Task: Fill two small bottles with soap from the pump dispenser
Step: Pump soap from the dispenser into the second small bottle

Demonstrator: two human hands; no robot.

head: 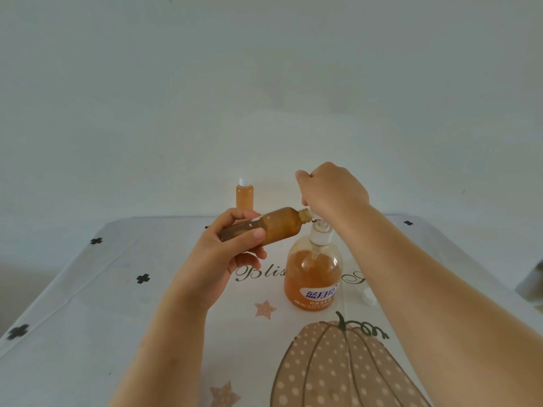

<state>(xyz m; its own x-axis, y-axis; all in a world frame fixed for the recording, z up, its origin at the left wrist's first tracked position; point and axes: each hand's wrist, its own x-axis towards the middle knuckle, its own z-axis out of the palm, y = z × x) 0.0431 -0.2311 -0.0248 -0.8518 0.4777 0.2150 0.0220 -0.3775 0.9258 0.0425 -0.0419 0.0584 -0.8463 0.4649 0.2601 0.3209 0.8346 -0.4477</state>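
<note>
Left hand (227,255) grips bottle (277,226), right hand (332,192) perhaps pumping

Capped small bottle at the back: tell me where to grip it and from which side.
Grip the capped bottle round its straight, upright body, below the narrow white cap. Come from the front left: the wall stands behind, the pump dispenser to its right.

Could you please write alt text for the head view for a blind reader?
The left hand holds an uncapped small bottle sideways at the nozzle of the pump dispenser while the right hand grips its head. A capped bottle stands behind.
</note>
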